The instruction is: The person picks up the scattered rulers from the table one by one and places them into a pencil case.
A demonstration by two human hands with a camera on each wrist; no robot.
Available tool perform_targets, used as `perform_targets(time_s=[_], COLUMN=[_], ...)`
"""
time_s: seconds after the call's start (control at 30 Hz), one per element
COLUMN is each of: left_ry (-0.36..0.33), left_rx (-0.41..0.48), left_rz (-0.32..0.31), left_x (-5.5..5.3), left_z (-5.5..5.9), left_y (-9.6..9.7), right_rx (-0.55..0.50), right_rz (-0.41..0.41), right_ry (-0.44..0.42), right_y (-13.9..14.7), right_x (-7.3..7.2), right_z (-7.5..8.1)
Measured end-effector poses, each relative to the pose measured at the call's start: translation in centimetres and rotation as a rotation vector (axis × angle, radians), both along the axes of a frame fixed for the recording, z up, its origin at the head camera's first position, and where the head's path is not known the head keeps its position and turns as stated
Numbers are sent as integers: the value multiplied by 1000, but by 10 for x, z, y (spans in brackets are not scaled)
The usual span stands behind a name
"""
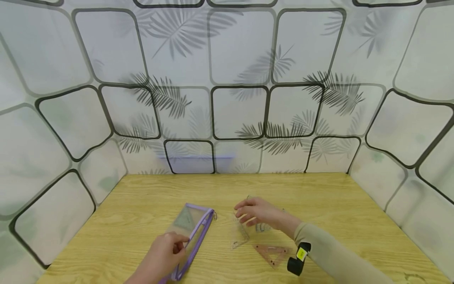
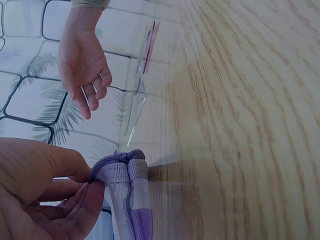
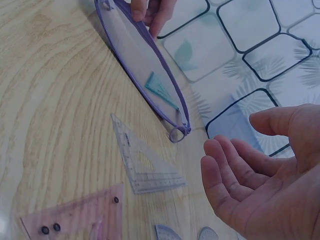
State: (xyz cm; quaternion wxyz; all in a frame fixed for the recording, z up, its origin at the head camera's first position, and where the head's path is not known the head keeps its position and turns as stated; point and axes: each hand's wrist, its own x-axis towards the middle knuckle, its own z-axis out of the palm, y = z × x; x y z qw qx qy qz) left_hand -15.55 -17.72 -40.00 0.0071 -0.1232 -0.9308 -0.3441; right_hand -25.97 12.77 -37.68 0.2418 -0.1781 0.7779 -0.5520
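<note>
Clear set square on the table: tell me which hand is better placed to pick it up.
Probably the right hand: it holds nothing and is the nearer one to the clear set square. The left hand is occupied, pinching the edge of the purple-trimmed pouch.

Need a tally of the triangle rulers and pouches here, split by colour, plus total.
Purple pouch: 1
Green triangle ruler, inside the pouch: 1
Clear triangle ruler, on the table: 1
Pink triangle ruler, on the table: 1
Total: 4 (3 triangle rulers, 1 pouch)
</note>
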Motion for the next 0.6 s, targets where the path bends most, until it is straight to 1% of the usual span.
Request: perform_targets(time_s=[0.13,0.3,0.43,0.6], left_ry=[0,-4,-3,-8], left_rx=[37,85,95,107], left_rz=[-1,-30,-42,-35], left_x=[-1,-1,-1,-1], left_z=[-1,0,0,1], left_y=[-2,-4,-5,-5], right_rx=[12,9,2,29], right_rz=[-3,-11,-23,-63], right_ry=[24,35,45,64], right_y=[7,18,27,37], right_x=[-4,-10,-14,-17], right_z=[0,0,0,2])
